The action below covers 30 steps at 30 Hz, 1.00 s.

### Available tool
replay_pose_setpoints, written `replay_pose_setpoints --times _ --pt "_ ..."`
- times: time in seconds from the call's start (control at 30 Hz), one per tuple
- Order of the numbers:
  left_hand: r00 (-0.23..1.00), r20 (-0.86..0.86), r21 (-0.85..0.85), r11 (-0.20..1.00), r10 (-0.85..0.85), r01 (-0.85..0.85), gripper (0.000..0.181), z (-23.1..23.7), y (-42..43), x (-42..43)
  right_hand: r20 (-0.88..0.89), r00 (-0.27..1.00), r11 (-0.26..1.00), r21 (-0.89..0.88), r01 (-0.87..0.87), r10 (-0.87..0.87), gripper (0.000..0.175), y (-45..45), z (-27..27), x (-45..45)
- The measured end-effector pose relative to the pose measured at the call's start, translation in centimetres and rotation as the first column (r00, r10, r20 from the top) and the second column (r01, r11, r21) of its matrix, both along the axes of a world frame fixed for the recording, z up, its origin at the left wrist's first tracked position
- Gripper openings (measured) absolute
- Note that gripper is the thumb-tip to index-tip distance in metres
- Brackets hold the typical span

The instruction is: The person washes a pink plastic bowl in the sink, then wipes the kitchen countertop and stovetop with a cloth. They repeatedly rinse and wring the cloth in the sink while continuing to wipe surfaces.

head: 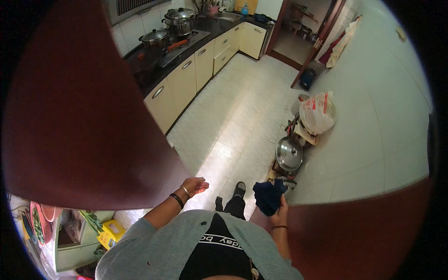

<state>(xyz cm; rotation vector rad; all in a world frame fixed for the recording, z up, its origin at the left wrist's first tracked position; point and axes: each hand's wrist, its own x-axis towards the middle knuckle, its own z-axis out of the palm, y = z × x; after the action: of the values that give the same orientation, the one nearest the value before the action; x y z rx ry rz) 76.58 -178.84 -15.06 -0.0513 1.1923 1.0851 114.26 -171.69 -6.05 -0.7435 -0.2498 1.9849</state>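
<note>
My right hand grips a bunched dark blue cloth, which hangs in front of a doorway's reddish-brown wooden frame. Nothing is in my left hand; its fingers are loosely curled and apart, beside the large reddish-brown door panel. Below and between the hands, a foot in a dark slipper is on the pale tiled floor.
Along the left, a black counter over cream cabinets carries a steel steamer pot and a lidded pot by the gas hob. At right, a lidded steel pan and white plastic bag stand against the wall.
</note>
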Motion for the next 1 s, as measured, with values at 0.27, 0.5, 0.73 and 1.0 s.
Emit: replay_pose_setpoints --times 0.27,0.5,0.73,1.0 --pt "0.958 -0.020 -0.151 0.946 0.286 -0.286 0.018 -8.0 11.8 -6.1 0.025 0.985 0.983 -0.077 -0.168 0.170 0.034 22.5 -4.9 -3.1" --pt "0.780 -0.007 -0.219 0.760 0.626 -0.611 0.017 -6.3 18.0 -9.3 0.298 0.785 0.810 0.058 -0.583 0.543 0.038 43.6 -0.4 -16.0" --pt "0.605 0.034 -0.325 0.581 0.796 -0.746 0.024 -10.5 24.4 -14.0 0.742 0.525 0.704 0.102 -0.703 0.417 0.034 54.5 -1.4 -31.0" --pt "0.617 -0.052 -0.274 0.582 0.786 -0.765 0.024 -6.5 37.8 -23.7 0.752 0.457 0.687 0.008 -0.727 0.475 0.039 66.6 -5.3 -38.3"
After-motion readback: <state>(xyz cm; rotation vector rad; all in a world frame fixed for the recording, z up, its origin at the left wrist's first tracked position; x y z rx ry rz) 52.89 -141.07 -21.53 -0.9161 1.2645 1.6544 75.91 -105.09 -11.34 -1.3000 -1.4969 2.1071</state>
